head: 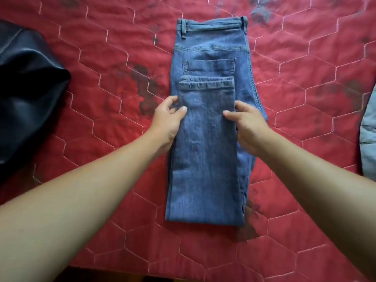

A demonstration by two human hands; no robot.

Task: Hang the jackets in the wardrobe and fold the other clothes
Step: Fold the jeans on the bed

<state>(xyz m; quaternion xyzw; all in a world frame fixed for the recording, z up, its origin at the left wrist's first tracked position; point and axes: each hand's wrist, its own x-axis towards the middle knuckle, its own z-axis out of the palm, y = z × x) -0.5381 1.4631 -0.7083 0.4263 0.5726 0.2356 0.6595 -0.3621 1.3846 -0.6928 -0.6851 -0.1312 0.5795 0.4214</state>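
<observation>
Fingers (172,99) at both jeans (205,159) edges

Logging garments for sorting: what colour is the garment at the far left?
The garment is glossy black; head view shows it.

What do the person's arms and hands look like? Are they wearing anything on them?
The left arm and right arm are bare all the way to the picture's edge, with no sleeves showing. The left hand and right hand wear no gloves, and no rings, watch or bracelets show.
</observation>
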